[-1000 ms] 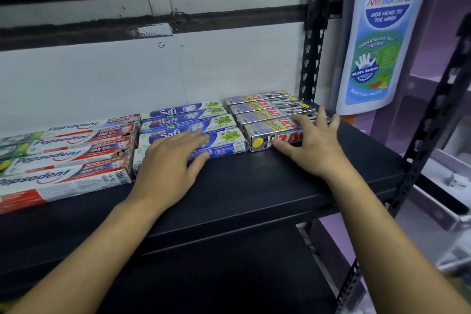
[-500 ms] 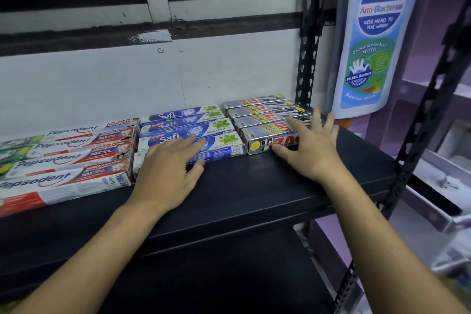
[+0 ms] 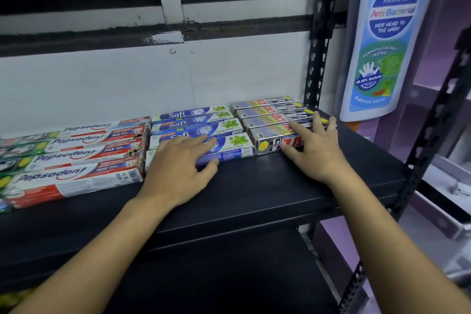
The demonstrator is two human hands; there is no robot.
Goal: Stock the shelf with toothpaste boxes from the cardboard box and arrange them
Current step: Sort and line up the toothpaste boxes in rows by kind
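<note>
Stocking looks well advanced. The shelf [image 3: 254, 194] carries three blocks of toothpaste boxes [image 3: 237, 141] lying flat along its back edge, long sides parallel to the front edge. The red-and-white boxes [image 3: 76, 160] are at the left end and the blue boxes [image 3: 193, 122] in the middle. The silver boxes [image 3: 267, 116] sit toward the right end, just short of the black upright post [image 3: 317, 58]. The blocks sit just beside one another, and each runs several rows deep toward the white wall [image 3: 102, 84]. The red-and-white block reaches further forward than the other two, so the fronts do not line up.

The left hand [image 3: 178, 171] lies flat with fingers straight on the frontmost blue box, thumb against its front face. The right hand [image 3: 314, 150] rests spread and flat over the front silver boxes, thumb at the front face of the nearest one. Neither hand grips anything; I judge both are squaring the rows.

A wide bare strip of shelf runs along the front edge, so more stock could fit. The cardboard box is out of view, so what remains in it cannot be told. A bottle-shaped sign [image 3: 384, 41] hangs beyond the right end.
</note>
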